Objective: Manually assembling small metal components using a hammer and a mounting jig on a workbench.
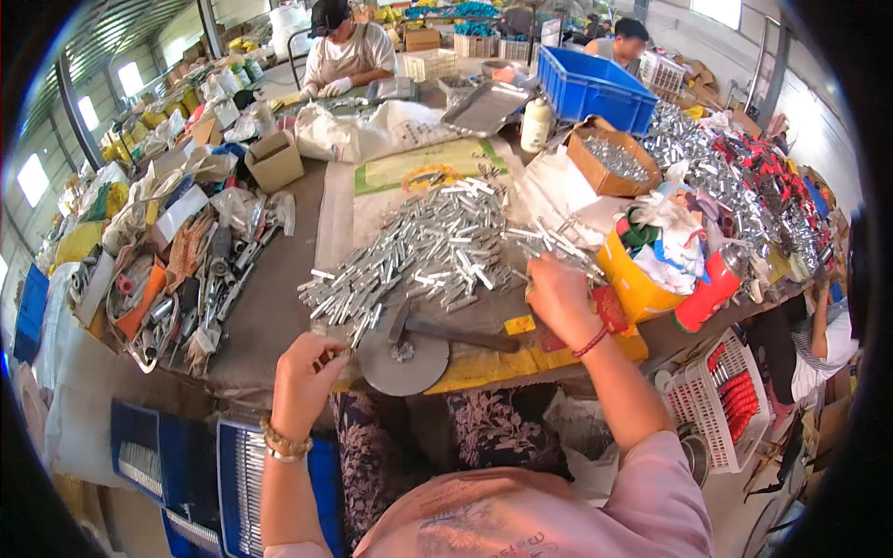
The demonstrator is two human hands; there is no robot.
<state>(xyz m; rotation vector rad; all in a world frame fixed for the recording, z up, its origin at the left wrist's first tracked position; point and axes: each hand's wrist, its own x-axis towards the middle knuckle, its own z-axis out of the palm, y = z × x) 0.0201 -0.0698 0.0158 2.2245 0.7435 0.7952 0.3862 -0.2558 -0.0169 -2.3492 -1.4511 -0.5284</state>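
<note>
Above the table's near edge, my left hand [309, 374] is closed in a pinch. A slim silver metal piece [359, 332] shows at its fingertips, beside the round grey metal plate [402, 365]. A hammer [446, 333] lies with its head on that plate and its dark handle toward the right; a few tiny bits sit by the head. My right hand [560, 296] has its fingers curled down at the right side of the pile of short silver metal pieces [419, 244]. Whatever its fingertips hold is hidden.
Right of my right hand stand a yellow tub [636, 279] of rags and a red flask [714, 288]. Behind are a cardboard box [609, 167] of metal parts and a blue crate [595, 88]. Tools crowd the left. A person [349, 56] works across the table.
</note>
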